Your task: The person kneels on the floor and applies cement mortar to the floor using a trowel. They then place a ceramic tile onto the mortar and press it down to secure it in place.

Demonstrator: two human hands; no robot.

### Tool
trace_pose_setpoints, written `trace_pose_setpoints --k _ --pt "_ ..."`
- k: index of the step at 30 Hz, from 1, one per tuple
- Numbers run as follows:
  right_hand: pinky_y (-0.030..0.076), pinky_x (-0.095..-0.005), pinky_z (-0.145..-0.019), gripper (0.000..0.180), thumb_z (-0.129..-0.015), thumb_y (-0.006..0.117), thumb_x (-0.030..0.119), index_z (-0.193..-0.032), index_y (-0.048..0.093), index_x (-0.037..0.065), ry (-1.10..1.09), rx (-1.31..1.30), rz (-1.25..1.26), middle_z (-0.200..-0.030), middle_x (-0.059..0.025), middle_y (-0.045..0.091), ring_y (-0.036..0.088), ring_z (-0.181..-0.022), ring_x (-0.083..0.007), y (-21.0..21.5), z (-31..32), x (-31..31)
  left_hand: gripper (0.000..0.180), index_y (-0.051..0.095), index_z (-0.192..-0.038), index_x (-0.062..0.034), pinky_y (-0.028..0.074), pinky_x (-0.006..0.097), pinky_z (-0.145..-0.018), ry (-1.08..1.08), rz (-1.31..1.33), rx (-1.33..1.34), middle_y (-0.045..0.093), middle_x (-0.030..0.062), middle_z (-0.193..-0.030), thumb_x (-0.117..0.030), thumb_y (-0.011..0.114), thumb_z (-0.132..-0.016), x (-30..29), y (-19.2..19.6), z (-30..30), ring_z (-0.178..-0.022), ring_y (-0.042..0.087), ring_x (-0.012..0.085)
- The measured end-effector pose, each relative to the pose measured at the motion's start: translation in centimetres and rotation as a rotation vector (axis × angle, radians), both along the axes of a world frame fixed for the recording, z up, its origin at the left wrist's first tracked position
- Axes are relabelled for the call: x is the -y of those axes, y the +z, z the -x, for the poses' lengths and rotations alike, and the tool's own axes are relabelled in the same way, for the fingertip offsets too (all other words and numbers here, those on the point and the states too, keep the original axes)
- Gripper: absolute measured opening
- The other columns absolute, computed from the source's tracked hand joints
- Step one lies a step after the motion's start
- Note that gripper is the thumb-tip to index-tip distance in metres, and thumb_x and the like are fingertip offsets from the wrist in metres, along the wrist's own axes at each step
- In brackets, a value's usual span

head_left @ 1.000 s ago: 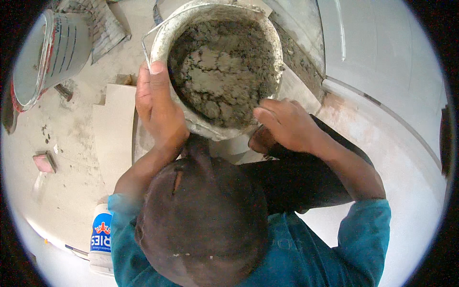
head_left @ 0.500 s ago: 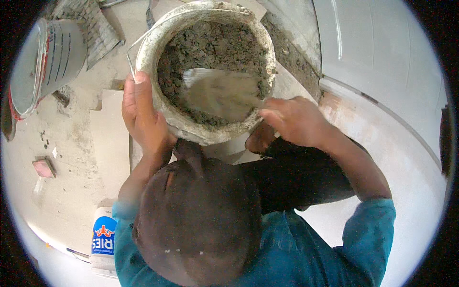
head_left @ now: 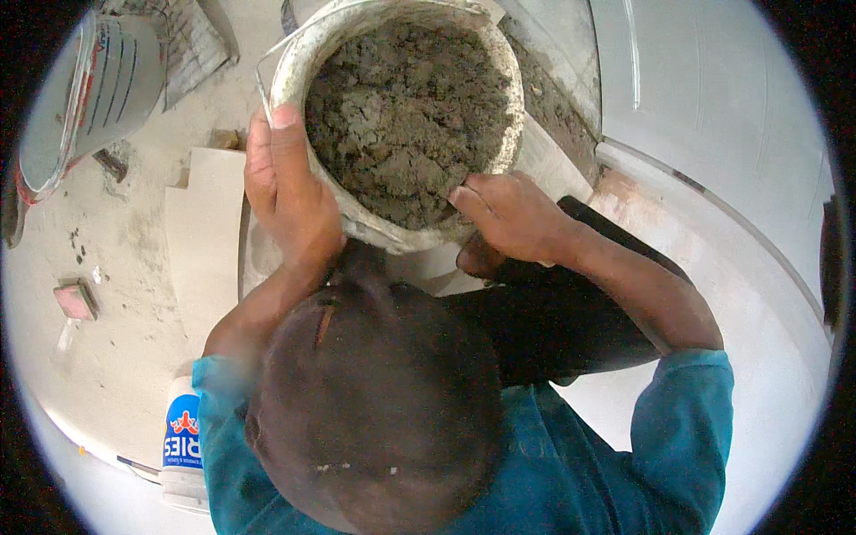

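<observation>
A: In the head view, where's the bucket?

B: The pale, crusted bucket point(head_left: 291, 78) sits right in front of the person, mouth facing up into the camera; I can't tell whether it tilts. Grey-brown, crumbly mix point(head_left: 406, 116) fills much of what I can see inside.

A: And the left hand point(head_left: 292, 192)?

B: It lies against the bucket's outer wall, thumb pointing up beside the rim, fingers fairly straight, close to the wire handle point(head_left: 260, 77). Probably that braces the bucket. Whether its grip closes around the wire, I can't tell.

A: The right hand point(head_left: 513, 212)?

B: At the near right rim, fingers curled in tight. That grip seems closed around a tool, whose small pale end point(head_left: 547, 263) pokes out below the fist; the rest is hidden, perhaps sunk in the mix. Coming in over the rim presumably lets it reach down while the other hand steadies.

A: What's around them?

B: To the left, a cardboard sheet point(head_left: 203, 236) on the floor point(head_left: 134, 357), maybe there to protect it, a clear bucket with a red-edged rim point(head_left: 134, 80), and a small pink-faced block point(head_left: 75, 301).
</observation>
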State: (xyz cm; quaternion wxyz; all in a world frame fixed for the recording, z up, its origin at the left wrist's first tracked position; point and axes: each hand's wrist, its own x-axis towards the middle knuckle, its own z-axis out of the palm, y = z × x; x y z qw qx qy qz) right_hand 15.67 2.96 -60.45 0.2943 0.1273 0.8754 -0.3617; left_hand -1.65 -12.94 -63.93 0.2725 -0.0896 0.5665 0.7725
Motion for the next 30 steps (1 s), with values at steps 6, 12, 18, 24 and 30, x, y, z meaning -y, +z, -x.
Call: trace_pose_setpoints --k 6,12,18,24,30 --pt "0.052 -0.0499 -0.075 0.025 -0.094 0.048 0.027 -0.103 0.057 0.006 0.002 0.061 -0.373 -0.094 -0.0165 0.062 0.065 -0.085 -0.0365 5.4 1.1 -0.6 0.039 0.057 -0.122 0.0020 0.044 0.026 -0.090 -0.017 0.100 0.071 0.064 0.0084 -0.111 -0.030 0.050 -0.102 0.6 0.3 0.5 -0.099 0.057 0.0117" --pt "0.054 -0.0465 -0.073 0.025 -0.094 0.052 0.031 -0.107 0.057 0.010 -0.204 0.085 -0.297 -0.093 -0.0155 0.063 0.066 -0.085 -0.0346 9.7 3.6 -1.1 0.040 0.057 -0.120 0.0032 0.047 0.026 -0.086 -0.023 0.280 0.026 0.065 0.0103 -0.110 -0.032 0.051 -0.102 0.5 0.7 1.1 -0.095 0.061 0.0138" --pt "0.050 -0.0508 -0.078 0.038 -0.098 0.047 0.039 -0.110 0.059 0.006 -0.035 0.333 -0.206 -0.089 -0.0240 0.066 0.064 -0.088 -0.0419 7.2 4.1 -2.1 0.038 0.057 -0.121 0.0036 0.047 0.028 -0.087 0.020 0.080 0.103 0.064 0.0100 -0.110 -0.029 0.051 -0.101 0.3 1.2 0.5 -0.097 0.060 0.0160" --pt "0.050 -0.0495 -0.068 0.034 -0.097 0.051 0.037 -0.107 0.063 0.007 0.067 0.141 -0.721 -0.080 -0.0206 0.065 0.064 -0.077 -0.0404 11.4 1.9 -6.3 0.039 0.057 -0.121 0.0038 0.046 0.028 -0.087 -0.048 0.188 0.036 0.065 0.0092 -0.109 -0.030 0.051 -0.101 0.7 0.6 0.8 -0.098 0.059 0.0146" --pt "0.052 -0.0431 -0.065 0.029 -0.085 0.059 0.033 -0.101 0.064 0.009 0.596 -0.343 -0.836 -0.082 -0.0091 0.066 0.067 -0.075 -0.0280 9.5 11.2 -4.6 0.041 0.058 -0.121 0.0045 0.044 0.027 -0.088 -0.096 0.134 -0.140 0.065 0.0085 -0.109 -0.031 0.050 -0.102 -0.7 0.9 0.7 -0.098 0.058 0.0129"
